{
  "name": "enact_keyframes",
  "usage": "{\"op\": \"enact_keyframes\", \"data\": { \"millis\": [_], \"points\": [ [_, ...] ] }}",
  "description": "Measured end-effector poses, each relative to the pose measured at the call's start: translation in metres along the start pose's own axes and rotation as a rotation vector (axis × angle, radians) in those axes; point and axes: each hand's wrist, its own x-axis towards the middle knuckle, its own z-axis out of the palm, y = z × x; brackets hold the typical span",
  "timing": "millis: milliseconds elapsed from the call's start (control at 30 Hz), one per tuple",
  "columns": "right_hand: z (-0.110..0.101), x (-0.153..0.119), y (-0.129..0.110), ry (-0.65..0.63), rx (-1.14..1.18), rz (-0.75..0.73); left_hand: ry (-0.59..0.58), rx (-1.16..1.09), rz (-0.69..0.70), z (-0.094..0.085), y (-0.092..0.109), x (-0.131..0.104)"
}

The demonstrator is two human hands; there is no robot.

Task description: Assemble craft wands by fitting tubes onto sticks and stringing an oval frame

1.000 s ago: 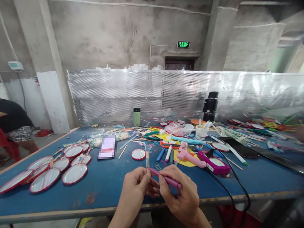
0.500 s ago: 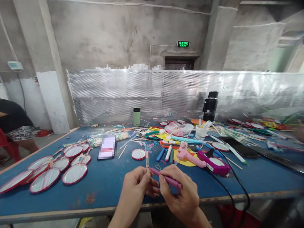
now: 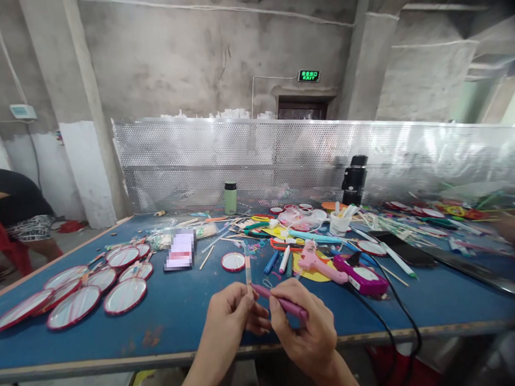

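Near the table's front edge, my left hand pinches a thin flat stick that stands upright, its upper part banded in pale orange and whitish colour. My right hand is closed round a purple marker, whose tip points left and meets or nearly meets the stick just above my left fingertips. Behind the hands lies a small round disc with a red rim. Right of it are a blue marker and a white marker with a pink end.
Several red-rimmed discs lie at left beside a phone. A pink glue gun, purple device and black cables are at right. Behind stand a green bottle and black flask. A person sits far left.
The view has shifted very slightly, so the table items appear a little further left. Both hands keep the same hold on the stick and the purple marker.
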Motion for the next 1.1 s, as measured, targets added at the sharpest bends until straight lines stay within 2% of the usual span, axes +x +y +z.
{"op": "enact_keyframes", "data": {
  "millis": [1100],
  "points": [
    [-0.0014, 0.0014, -0.0007, -0.011, -0.038, -0.036, 0.008, 0.006, 0.005, -0.0004, -0.0012, 0.0012]
  ]
}}
